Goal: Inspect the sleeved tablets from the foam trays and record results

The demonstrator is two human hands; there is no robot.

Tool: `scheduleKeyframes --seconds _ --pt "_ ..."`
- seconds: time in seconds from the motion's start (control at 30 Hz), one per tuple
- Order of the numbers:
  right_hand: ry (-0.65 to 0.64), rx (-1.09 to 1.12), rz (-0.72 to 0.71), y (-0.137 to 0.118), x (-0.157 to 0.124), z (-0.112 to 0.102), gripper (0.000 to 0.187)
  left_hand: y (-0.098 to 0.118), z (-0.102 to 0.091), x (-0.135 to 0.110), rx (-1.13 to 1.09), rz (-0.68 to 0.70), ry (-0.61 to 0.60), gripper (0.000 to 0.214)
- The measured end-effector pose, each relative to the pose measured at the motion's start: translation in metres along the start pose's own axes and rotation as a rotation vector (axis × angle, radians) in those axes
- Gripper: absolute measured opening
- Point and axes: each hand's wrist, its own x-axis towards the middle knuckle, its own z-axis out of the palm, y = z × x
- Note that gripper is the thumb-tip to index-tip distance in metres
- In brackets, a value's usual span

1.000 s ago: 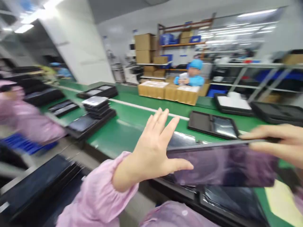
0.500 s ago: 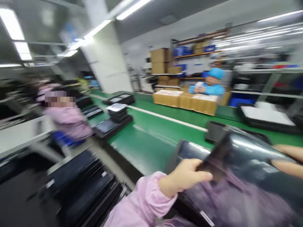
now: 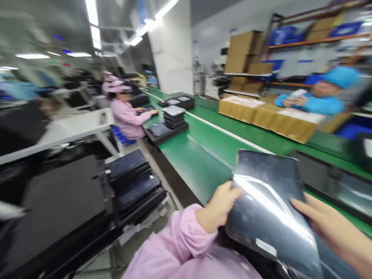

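Observation:
A glossy dark screen panel [image 3: 267, 221] is held up at the lower right, tilted, with bright light reflected across it and a white label near its lower edge. My left hand [image 3: 219, 207] grips its left edge, thumb on the front. At the opposite edge my right hand [image 3: 322, 217] holds on with the thumb over the face; its other fingers are partly hidden behind the panel. Beyond the panel, a black tray [image 3: 316, 172] with dark panels lies on the green work surface [image 3: 200, 162].
Stacked dark panels [image 3: 133, 190] and a large black tray [image 3: 66, 201] stand at my left. Further along the bench is a tray with a stack of panels [image 3: 173, 116]. A co-worker in pink [image 3: 126, 114] sits beyond; another in blue [image 3: 334, 97] is behind cardboard boxes [image 3: 267, 116].
My view has swung left, so the surroundings shift rightward. The panel, still in both hands, has turned to a more upright angle, and my right hand shows more fully.

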Motion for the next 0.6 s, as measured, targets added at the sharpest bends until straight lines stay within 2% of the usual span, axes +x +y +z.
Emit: scheduleKeyframes --seconds 0.07,0.2,0.23,0.3,0.37,0.47,0.5,0.53,0.6 --pt "0.038 0.168 0.112 0.012 -0.014 -0.003 0.039 0.005 0.001 0.009 0.028 0.015 -0.111 0.028" --pt "0.141 0.404 0.119 0.024 -0.027 -0.008 0.044 0.002 0.000 0.028 0.309 0.022 -0.279 0.030" --pt "0.179 0.430 0.130 0.028 -0.029 -0.011 0.044 0.001 -0.002 0.030 0.434 0.076 -0.283 0.034" --pt "0.251 0.454 0.158 0.037 -0.032 -0.018 0.041 -0.003 -0.006 0.034 0.700 0.283 -0.302 0.039" --pt "0.282 0.441 0.159 0.047 -0.033 -0.025 0.038 -0.008 -0.011 0.036 0.933 0.559 -0.438 0.033" --pt "0.265 0.274 0.178 0.061 -0.032 -0.034 0.033 -0.020 -0.017 0.036 1.187 0.849 -0.828 0.038" --pt "0.258 0.147 0.228 0.064 -0.032 -0.037 0.031 -0.025 -0.018 0.036 1.263 0.917 -0.896 0.041" --pt "0.260 -0.026 0.295 0.065 -0.032 -0.040 0.028 -0.029 -0.018 0.036 1.332 0.981 -0.921 0.041" --pt "0.314 -0.447 0.417 0.063 -0.033 -0.047 0.025 -0.036 -0.018 0.036 1.418 1.108 -0.898 0.030"
